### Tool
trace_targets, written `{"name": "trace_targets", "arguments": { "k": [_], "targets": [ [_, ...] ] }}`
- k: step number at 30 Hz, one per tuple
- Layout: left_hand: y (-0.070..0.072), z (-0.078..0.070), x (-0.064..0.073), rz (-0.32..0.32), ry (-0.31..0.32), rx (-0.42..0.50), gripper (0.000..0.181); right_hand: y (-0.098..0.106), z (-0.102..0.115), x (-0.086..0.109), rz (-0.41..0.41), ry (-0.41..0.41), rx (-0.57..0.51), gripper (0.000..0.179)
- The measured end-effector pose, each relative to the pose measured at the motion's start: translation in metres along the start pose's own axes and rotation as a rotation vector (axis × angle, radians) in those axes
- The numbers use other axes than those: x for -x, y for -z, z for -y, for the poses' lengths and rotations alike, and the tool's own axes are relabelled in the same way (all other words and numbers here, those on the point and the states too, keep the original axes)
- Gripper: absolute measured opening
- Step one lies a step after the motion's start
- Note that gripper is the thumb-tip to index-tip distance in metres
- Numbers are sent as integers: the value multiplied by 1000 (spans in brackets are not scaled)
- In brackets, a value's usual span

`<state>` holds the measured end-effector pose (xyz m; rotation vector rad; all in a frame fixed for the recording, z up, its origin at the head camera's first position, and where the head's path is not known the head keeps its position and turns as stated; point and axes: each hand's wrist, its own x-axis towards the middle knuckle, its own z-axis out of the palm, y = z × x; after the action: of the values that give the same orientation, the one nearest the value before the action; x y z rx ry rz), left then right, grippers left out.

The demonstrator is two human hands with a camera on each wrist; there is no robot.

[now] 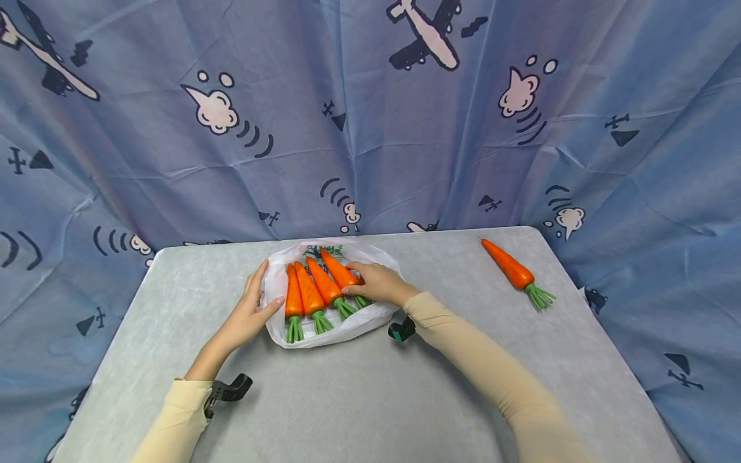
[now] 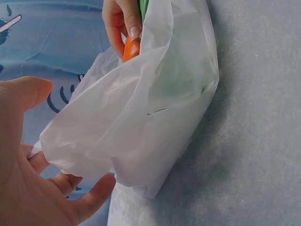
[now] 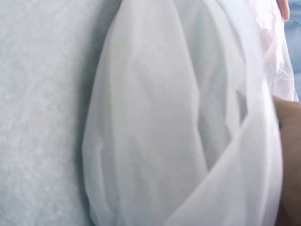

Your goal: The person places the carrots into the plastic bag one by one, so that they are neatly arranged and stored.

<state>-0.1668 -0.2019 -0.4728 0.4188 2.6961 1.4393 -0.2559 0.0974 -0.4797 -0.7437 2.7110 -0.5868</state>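
Note:
A white plastic bag [image 1: 356, 329] lies spread on the table with several orange carrots side by side on it, green stubs toward me. My right hand [image 1: 379, 283] reaches over the bag's right side and grips the rightmost carrot [image 1: 338, 267] near its stub end, thumb and fingers on either side. In the left wrist view this carrot [image 2: 132, 48] shows under the right hand's fingers. My left hand [image 1: 250, 310] rests against the bag's left edge, its fingers spread and loosely bent. White plastic fills most of the right wrist view and hides the right fingertips.
Another carrot [image 1: 512, 267] lies apart on the grey table [image 1: 440, 386], near its far right corner. Behind the table hangs a blue curtain [image 1: 370, 128] printed with planes. Black wrist mounts [image 1: 231, 389] sit on both forearms, close over the tabletop.

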Motion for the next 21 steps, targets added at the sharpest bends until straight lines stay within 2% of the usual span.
{"name": "trace_targets", "arguments": {
  "k": [10,21],
  "targets": [
    [1,-2,0,3,-8,7,85,-3,0,3,9,6,34,69],
    [0,-2,0,0,-19,23,84,-3,4,6,-6,33,11,69]
  ]
}}
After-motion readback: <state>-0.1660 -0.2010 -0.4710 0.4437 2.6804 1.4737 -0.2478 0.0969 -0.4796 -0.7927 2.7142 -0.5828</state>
